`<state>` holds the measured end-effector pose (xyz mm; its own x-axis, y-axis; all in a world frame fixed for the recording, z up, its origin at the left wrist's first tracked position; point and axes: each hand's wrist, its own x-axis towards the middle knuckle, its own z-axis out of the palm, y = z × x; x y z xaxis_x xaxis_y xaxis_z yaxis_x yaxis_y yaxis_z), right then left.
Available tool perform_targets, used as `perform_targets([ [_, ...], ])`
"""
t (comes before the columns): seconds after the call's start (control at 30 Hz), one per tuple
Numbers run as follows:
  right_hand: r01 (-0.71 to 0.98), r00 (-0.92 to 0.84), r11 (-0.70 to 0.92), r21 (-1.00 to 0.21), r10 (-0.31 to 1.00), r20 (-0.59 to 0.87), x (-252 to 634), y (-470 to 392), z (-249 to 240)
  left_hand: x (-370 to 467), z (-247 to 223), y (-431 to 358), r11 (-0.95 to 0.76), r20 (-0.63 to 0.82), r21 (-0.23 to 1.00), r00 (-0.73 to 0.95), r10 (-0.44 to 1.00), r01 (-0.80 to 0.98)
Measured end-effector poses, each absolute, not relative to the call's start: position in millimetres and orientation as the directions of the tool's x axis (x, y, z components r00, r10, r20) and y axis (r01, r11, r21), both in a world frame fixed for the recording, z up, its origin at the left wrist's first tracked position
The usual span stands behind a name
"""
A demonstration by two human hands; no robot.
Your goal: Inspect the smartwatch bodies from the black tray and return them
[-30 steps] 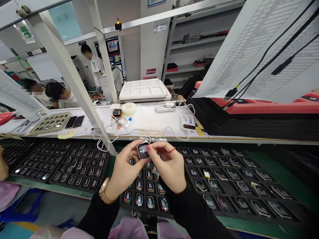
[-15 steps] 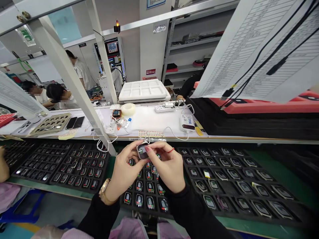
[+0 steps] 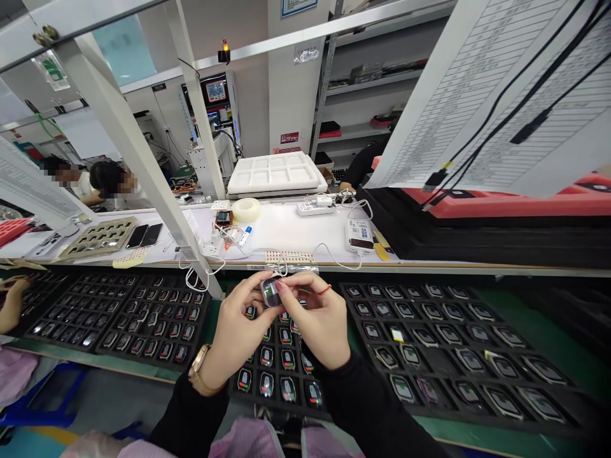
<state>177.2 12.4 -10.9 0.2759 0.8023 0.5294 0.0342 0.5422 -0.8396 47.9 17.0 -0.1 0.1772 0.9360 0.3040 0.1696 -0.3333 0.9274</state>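
Between my two hands I hold a smartwatch body (image 3: 271, 294), its dark screen facing me with small lit marks on it. My left hand (image 3: 243, 327) is closed on its left side, thumb below and index finger along the top. My right hand (image 3: 317, 318) grips the right side, with the thumb against the screen's edge. A white cable (image 3: 285, 261) runs behind the watch; whether it touches is hidden. Below my hands lies a black tray (image 3: 277, 404) of watch bodies, several with lit screens, partly covered by my hands.
A black tray (image 3: 449, 407) of watches lies to the right, and another tray (image 3: 138, 366) to the left. On the white shelf (image 3: 281, 235) sit a tape roll (image 3: 245, 209), a white power device (image 3: 359, 235) and two phones (image 3: 144, 235). A metal post (image 3: 191, 242) rises at left. A co-worker's hand (image 3: 13, 304) shows far left.
The screen of the watch in my hands now shows brighter marks, and my right hand has shifted slightly left. Far left, a co-worker's hand has come further into view. A standing person behind is gone.
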Motion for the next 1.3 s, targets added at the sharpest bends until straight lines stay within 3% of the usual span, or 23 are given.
perform_targets([
  [0.37, 0.273, 0.243, 0.526, -0.806, 0.773, 0.587, 190, 6, -17, 38, -19, 8, -0.229, 0.199, 0.954, 0.161, 0.967, 0.195],
  [0.43, 0.172, 0.170, 0.445, -0.879, 0.865, 0.472, 195, 4, -26, 36, -30, 4, -0.249, 0.213, 0.934, 0.161, 0.964, 0.255],
  [0.5, 0.011, -0.035, 0.288, -0.958, 0.957, 0.287, 199, 3, -38, 34, -42, -1, -0.300, 0.259, 0.884, 0.161, 0.953, 0.359],
  [0.57, -0.113, -0.235, 0.095, -0.989, 0.965, 0.119, 200, 3, -51, 34, -55, -4, -0.361, 0.321, 0.805, 0.167, 0.932, 0.470],
  [0.67, -0.194, -0.301, -0.100, -0.976, 0.953, -0.038, 200, 2, -69, 34, -70, -7, -0.394, 0.362, 0.711, 0.177, 0.915, 0.583],
  [0.83, -0.206, -0.256, -0.213, -0.955, 0.954, -0.158, 201, 1, -92, 34, -80, -8, -0.373, 0.275, 0.675, 0.252, 0.928, 0.637],
  [1.03, -0.272, -0.289, -0.218, -0.937, 0.948, -0.137, 201, 1, -106, 37, -74, -4, -0.402, 0.259, 0.602, 0.308, 0.915, 0.689],
  [1.17, -0.463, -0.304, -0.272, -0.844, 0.943, -0.137, 197, -3, -121, 38, -74, 0, -0.242, 0.155, 0.776, 0.196, 0.968, 0.583],
  [1.3, -0.556, -0.311, -0.302, -0.775, 0.940, -0.143, 194, -9, -129, 39, -86, 1, 0.082, -0.105, 0.987, 0.173, 0.979, 0.135],
])
